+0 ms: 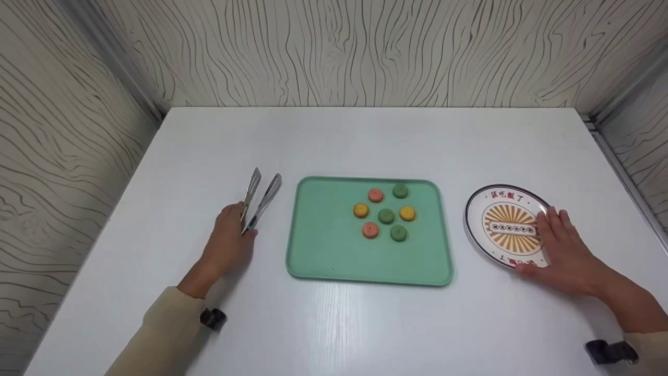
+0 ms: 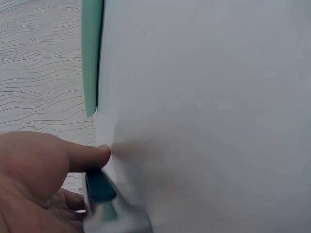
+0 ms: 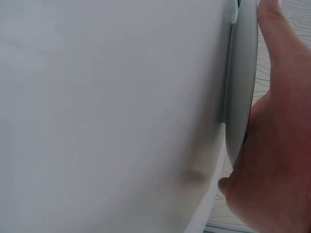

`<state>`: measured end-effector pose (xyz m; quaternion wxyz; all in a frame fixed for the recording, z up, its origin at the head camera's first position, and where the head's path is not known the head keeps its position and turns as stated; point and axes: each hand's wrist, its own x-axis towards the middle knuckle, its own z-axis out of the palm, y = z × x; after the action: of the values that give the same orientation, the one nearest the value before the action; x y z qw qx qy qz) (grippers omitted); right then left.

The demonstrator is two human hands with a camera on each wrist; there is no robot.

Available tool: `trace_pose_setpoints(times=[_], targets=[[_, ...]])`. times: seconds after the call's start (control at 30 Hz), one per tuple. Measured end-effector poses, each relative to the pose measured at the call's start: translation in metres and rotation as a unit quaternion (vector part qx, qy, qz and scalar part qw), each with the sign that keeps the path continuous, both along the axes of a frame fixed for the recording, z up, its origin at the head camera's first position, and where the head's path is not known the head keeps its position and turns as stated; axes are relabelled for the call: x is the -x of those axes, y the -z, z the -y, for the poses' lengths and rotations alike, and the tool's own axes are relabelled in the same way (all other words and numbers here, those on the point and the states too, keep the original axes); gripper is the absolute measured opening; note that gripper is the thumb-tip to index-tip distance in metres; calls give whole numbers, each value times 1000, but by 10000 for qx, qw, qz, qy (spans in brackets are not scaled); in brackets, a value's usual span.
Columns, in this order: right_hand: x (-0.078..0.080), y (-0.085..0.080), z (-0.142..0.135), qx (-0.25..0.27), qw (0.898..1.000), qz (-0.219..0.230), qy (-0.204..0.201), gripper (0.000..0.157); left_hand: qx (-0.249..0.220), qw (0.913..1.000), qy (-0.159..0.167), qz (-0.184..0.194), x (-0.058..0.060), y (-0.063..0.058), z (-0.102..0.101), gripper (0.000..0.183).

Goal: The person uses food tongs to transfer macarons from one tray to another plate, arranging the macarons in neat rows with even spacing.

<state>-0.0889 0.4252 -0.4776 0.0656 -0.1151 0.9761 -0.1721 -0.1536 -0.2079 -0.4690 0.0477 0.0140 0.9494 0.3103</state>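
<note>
My left hand [image 1: 229, 237] holds a pair of metal tongs [image 1: 267, 197] by the handle end, left of the tray. The two tong arms are spread and point away from me. In the left wrist view, the thumb lies along one side of the blurred tongs [image 2: 116, 221], with a teal part showing at the end. My right hand [image 1: 571, 256] rests at the right rim of a white plate [image 1: 477, 230], fingers straight over its edge and thumb at the near rim. Seen from the right wrist, the plate [image 3: 241, 82] appears edge-on beside the palm.
A green rectangular tray [image 1: 323, 250] lies mid-table. On its right half sit small round macaron-like pieces: two pink [image 1: 376, 195], two yellow [image 1: 360, 210] and three green [image 1: 386, 216]. Wood-patterned panels [image 1: 334, 52] enclose the white table [image 1: 334, 141] at the back and sides.
</note>
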Motion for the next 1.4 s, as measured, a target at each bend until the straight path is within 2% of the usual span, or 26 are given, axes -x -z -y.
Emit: trace_pose_setpoints(times=[0.2, 0.43, 0.7, 1.03, 1.17, 1.4], targets=[[1, -1, 1, -68, 9999, -49, -56, 118, 228, 9992, -142, -291, 0, 0, 2, 60], [2, 0, 0, -62, 9998, -145, -110, 119, 65, 9997, -98, -202, -1, -2, 4, 58], [1, 0, -1, 7, 9998, -141, -102, 119, 117, 9992, -121, -370, -2, -4, 5, 51], [2, 0, -1, 37, 9999, -84, -57, 119, 578, 9954, -216, -727, -1, -6, 5, 44], [2, 0, -1, 28, 9999, -92, -53, 119, 795, 9916, -212, -1003, 0, -8, 6, 39], [2, 0, 0, 20, 10000, -74, -18, 119, 826, 9871, -181, -1362, -1, -9, 5, 35]])
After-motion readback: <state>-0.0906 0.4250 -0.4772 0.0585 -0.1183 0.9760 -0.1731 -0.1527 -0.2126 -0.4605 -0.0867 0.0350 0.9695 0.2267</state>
